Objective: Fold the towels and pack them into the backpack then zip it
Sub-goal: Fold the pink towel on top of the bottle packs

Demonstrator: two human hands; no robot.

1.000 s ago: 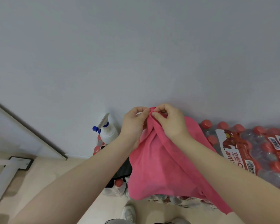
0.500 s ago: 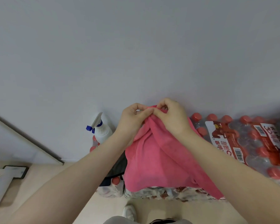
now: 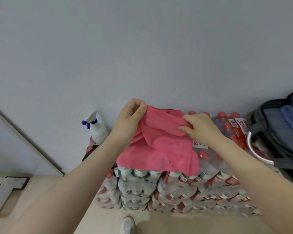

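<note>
Against grey wall, rumpled pink towel (image 3: 161, 146) between both hands.

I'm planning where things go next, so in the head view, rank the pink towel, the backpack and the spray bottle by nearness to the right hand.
1. pink towel: pinched by the right hand at its upper right edge.
2. backpack: off to the right, open, apart from the hand.
3. spray bottle: far left by the wall, beyond the left hand.

Pink towel (image 3: 161, 146) hangs rumpled; grey backpack (image 3: 276, 132) gapes open, right.
</note>
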